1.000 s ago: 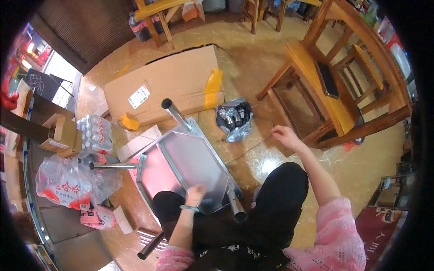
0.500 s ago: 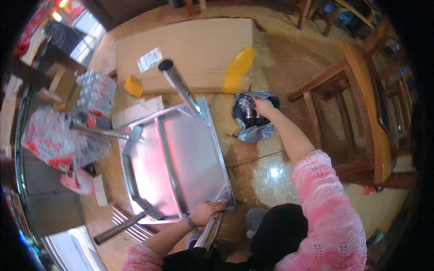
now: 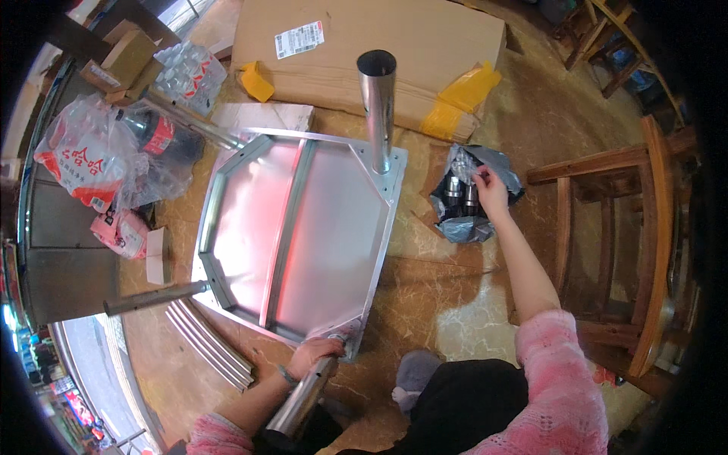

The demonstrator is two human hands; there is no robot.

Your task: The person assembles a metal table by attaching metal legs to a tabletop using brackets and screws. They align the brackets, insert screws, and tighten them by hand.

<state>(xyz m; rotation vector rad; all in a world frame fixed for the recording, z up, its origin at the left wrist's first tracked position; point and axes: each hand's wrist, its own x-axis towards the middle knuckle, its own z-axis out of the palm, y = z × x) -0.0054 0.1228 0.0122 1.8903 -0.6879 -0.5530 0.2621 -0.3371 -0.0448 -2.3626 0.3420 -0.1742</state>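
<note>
An upturned metal table frame [image 3: 334, 220] lies on the floor with tubular legs standing up from its corners. My left hand [image 3: 315, 353] is closed round the near metal leg [image 3: 299, 406], close to the corner plate. To the right of the frame sits an opened grey plastic bag [image 3: 466, 230] holding dark and shiny short metal cylinders [image 3: 453, 193] and some clear plastic. My right hand [image 3: 491, 189] reaches into this bag, fingers pinched at the clear plastic. Whatever is between the fingertips is too small to make out.
Behind the frame lies a large flat cardboard box [image 3: 379, 45] with yellow tape. A wooden chair [image 3: 652, 250] stands at the right. Bagged goods [image 3: 83, 159] and a bottle pack [image 3: 189, 76] are at the left. Several metal bars [image 3: 208, 345] lie on the floor near the left front leg.
My view has shifted, so the scene sits differently. My right hand still works in the bag, its fingers now raised and pinched. My left hand stays on the near leg.
</note>
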